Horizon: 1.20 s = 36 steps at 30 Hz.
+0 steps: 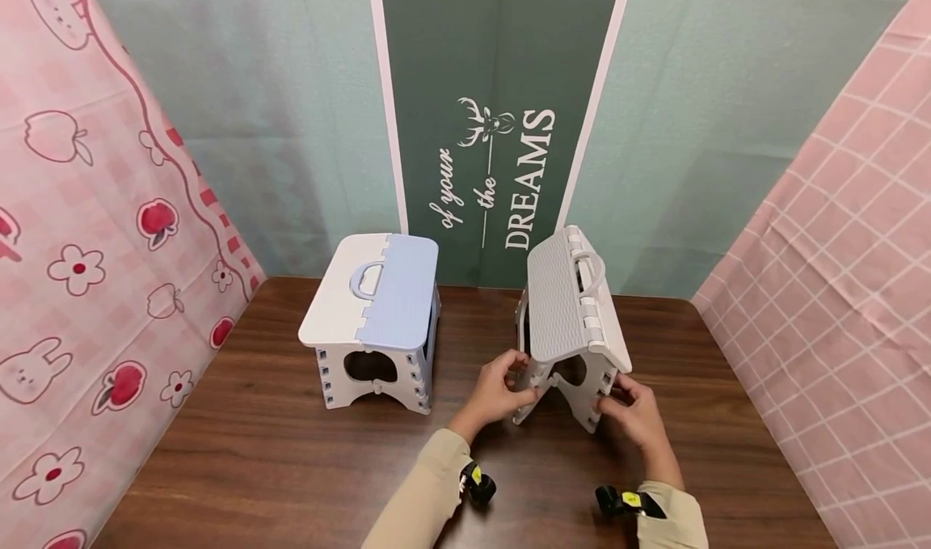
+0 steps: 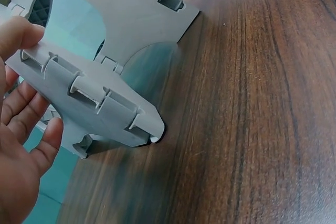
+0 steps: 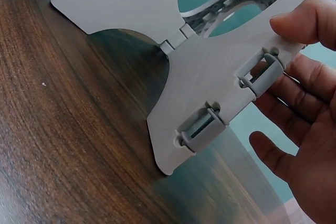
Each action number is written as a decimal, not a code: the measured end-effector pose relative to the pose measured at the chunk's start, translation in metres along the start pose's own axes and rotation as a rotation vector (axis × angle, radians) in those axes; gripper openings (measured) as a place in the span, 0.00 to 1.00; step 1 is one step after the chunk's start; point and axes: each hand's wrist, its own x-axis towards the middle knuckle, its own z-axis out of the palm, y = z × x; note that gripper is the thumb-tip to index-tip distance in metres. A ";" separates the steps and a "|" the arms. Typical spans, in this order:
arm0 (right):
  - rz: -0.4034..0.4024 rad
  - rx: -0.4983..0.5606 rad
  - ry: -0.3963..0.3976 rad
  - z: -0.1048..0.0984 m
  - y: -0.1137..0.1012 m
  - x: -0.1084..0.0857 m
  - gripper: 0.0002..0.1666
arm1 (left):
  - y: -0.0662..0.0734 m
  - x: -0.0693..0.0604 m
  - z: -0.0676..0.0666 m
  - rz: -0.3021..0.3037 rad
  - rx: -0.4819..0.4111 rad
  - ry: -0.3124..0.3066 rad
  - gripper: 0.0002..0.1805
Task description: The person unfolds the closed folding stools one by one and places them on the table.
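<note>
A grey and white folding step stool stands partly folded on the table, its top bent into a peak and its near side panel creased at the middle. My left hand holds its left leg edge; in the left wrist view the thumb lies on the hinged edge with the fingers behind it. On the opposite side, my right hand grips the other leg edge. The right wrist view shows that thumb against the panel and the fingers behind the hinges. The stool's far legs are mostly hidden.
A white and blue folding step stool stands fully unfolded to the left. Both are on a dark wooden table. A green printed curtain hangs behind, with pink cloths at the left and right.
</note>
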 end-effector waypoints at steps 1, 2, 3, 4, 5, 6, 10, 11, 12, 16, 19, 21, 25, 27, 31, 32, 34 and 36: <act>0.001 0.005 0.001 0.000 0.000 0.000 0.16 | -0.001 0.000 0.000 0.005 -0.007 -0.001 0.20; 0.004 0.013 0.001 0.000 0.000 0.000 0.17 | -0.001 0.000 -0.001 0.008 -0.011 -0.003 0.20; 0.006 0.018 0.001 -0.001 0.002 0.000 0.17 | -0.002 0.000 -0.002 0.011 -0.010 -0.003 0.21; 0.011 0.023 0.002 -0.001 0.004 0.001 0.17 | -0.002 -0.001 -0.002 0.013 -0.010 -0.005 0.21; 0.017 0.026 0.003 -0.002 0.007 0.001 0.17 | -0.002 -0.001 -0.003 0.012 -0.009 -0.004 0.21; 0.024 0.031 0.003 -0.003 0.012 0.002 0.17 | -0.002 -0.001 -0.003 0.011 -0.008 -0.004 0.21; 0.029 0.030 -0.004 -0.007 0.031 0.006 0.16 | -0.002 -0.002 -0.005 -0.006 -0.002 -0.002 0.20; 0.025 0.029 -0.006 -0.007 0.035 0.007 0.16 | -0.001 -0.002 -0.005 -0.006 0.000 0.000 0.20; 0.024 0.029 -0.002 -0.008 0.037 0.007 0.16 | -0.001 -0.002 -0.005 -0.007 0.001 -0.001 0.20; 0.021 0.041 0.012 -0.010 0.041 0.006 0.16 | -0.002 -0.002 -0.006 -0.018 0.006 -0.009 0.20; 0.017 0.053 0.009 -0.011 0.040 0.006 0.16 | -0.003 -0.001 -0.007 -0.043 -0.006 -0.019 0.20; 0.016 0.059 0.004 -0.011 0.040 0.006 0.16 | -0.003 -0.001 -0.008 -0.055 -0.017 -0.022 0.21; 0.026 0.059 0.014 -0.011 0.039 0.006 0.15 | -0.003 -0.002 -0.009 -0.062 -0.016 -0.021 0.21; 0.029 0.055 0.018 -0.012 0.039 0.006 0.15 | -0.003 -0.002 -0.010 -0.059 -0.010 -0.016 0.20; 0.031 0.059 0.022 -0.013 0.040 0.006 0.16 | -0.004 -0.002 -0.011 -0.046 -0.004 -0.007 0.21; 0.031 0.065 0.023 -0.013 0.040 0.006 0.16 | -0.004 -0.002 -0.011 -0.043 -0.003 -0.007 0.21; 0.029 0.077 0.026 -0.014 0.040 0.006 0.17 | -0.005 -0.002 -0.011 -0.032 0.001 -0.003 0.21; 0.026 0.084 0.028 -0.014 0.040 0.006 0.17 | -0.005 -0.001 -0.011 -0.025 0.002 -0.001 0.21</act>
